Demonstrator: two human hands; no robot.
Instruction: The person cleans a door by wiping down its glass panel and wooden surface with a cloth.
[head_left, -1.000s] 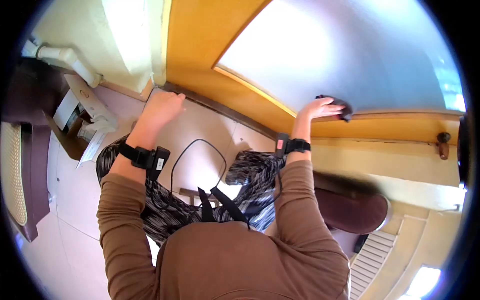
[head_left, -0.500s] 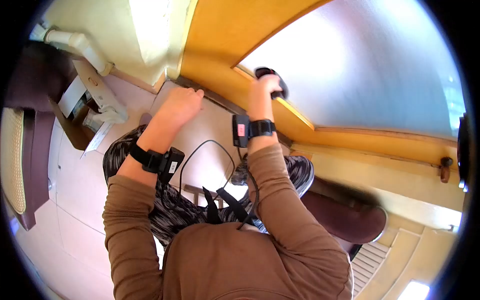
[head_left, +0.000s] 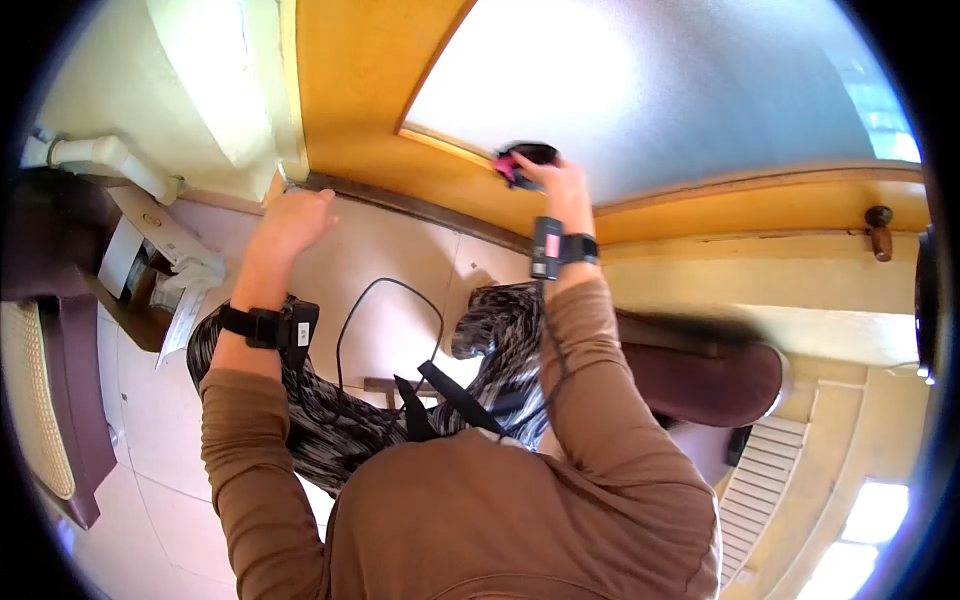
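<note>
My right hand (head_left: 558,178) grips a black oval thing with a pink part (head_left: 512,166), held against or just in front of the lower edge of the frosted pane (head_left: 690,110). Its exact kind is not clear. The pane sits in an orange-brown wooden door (head_left: 350,90). Off to the left, my left hand (head_left: 295,218) is curled into a fist above the floor near the door's foot, and nothing shows in it. Each wrist wears a strap with a black box, and a black cable (head_left: 385,282) loops over my lap.
On the left, an opened cardboard box (head_left: 150,215) holds papers and a pale plastic bag, beside a dark chair with a woven panel (head_left: 45,400). A white pipe (head_left: 115,155) runs along the wall. To the right are a maroon padded seat (head_left: 710,383) and a wooden knob (head_left: 879,240).
My view has turned, so door and box sit differently in it. My right hand, with the black and pink thing, has shifted right in view; my left fist has shifted left.
</note>
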